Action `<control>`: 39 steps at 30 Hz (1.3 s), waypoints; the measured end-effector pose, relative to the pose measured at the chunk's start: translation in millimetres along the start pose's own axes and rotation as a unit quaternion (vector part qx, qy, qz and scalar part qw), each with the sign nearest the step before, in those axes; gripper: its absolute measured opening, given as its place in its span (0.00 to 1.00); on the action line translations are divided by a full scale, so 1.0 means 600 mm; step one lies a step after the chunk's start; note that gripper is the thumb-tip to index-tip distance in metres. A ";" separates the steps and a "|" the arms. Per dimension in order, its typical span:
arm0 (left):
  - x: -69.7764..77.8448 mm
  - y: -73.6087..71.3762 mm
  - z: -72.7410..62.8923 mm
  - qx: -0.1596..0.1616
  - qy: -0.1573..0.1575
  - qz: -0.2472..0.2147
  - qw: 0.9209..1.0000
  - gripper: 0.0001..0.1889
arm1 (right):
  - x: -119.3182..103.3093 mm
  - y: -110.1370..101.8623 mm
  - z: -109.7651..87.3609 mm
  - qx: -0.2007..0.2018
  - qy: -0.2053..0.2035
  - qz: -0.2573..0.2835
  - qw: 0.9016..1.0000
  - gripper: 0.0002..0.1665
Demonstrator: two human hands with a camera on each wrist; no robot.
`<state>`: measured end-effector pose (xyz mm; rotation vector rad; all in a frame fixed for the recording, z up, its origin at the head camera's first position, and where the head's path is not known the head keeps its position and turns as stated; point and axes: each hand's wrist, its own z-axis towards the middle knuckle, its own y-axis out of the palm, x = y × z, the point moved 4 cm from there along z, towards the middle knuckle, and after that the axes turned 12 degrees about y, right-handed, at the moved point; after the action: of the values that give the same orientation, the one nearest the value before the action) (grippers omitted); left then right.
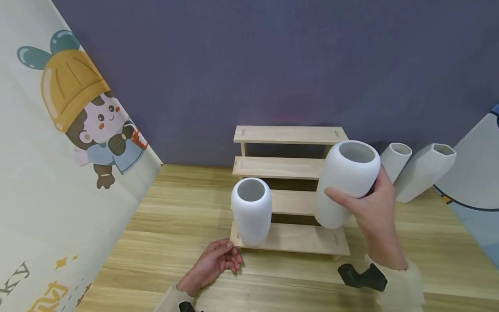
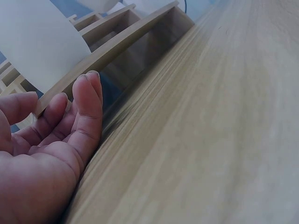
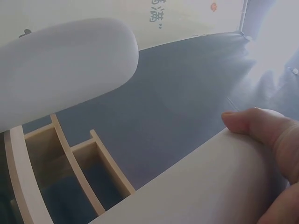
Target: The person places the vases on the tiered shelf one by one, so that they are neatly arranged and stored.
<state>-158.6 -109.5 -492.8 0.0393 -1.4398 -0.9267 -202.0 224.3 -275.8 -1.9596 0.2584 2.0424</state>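
Note:
My right hand [image 1: 372, 208] grips a tall white vase [image 1: 347, 177], thumb across its front, over the right side of a stepped wooden shelf [image 1: 300, 238]. In the right wrist view the thumb [image 3: 261, 123] lies along the held vase [image 3: 201, 186]. A second white vase [image 1: 252, 216] stands upright at the left end of the lowest step. Beside it, my left hand [image 1: 218, 260] is at the shelf's front left corner. The left wrist view has the thumb [image 2: 18, 106] and curled fingers [image 2: 86, 102] pinching the corner of the lowest board [image 2: 112, 49].
Two more white vases, one slim [image 1: 395, 160] and one faceted [image 1: 426, 171], stand at the right beyond my right hand. A dark blue wall [image 1: 273, 65] rises behind the shelf. A cartoon-printed panel [image 1: 50, 186] borders the wooden tabletop [image 1: 163, 225] on the left.

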 end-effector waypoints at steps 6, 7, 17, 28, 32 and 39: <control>0.001 0.000 0.000 0.003 -0.003 0.001 1.000 0.17 | 0.001 0.014 0.002 -0.011 -0.004 -0.021 1.000 0.53; 0.001 0.000 0.000 0.003 -0.003 0.001 1.000 0.17 | 0.001 0.016 0.003 -0.012 -0.007 -0.018 1.000 0.53; 0.000 0.000 -0.001 0.000 0.000 -0.002 1.000 0.17 | 0.003 0.037 0.005 -0.029 -0.005 -0.047 0.998 0.54; -0.001 0.000 0.000 -0.004 0.005 -0.003 1.000 0.18 | -0.004 0.067 0.006 -0.042 -0.015 -0.055 0.997 0.52; -0.001 0.000 0.000 -0.006 0.008 -0.004 1.000 0.18 | -0.004 0.079 0.007 -0.050 -0.009 -0.056 0.997 0.52; -0.002 0.000 0.000 -0.008 0.010 -0.009 1.000 0.18 | -0.003 0.097 0.012 -0.065 -0.016 -0.033 0.997 0.50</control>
<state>-158.6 -108.6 -493.7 0.0496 -1.4149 -0.9500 -228.1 172.0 -277.8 -1.9796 0.0544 2.0935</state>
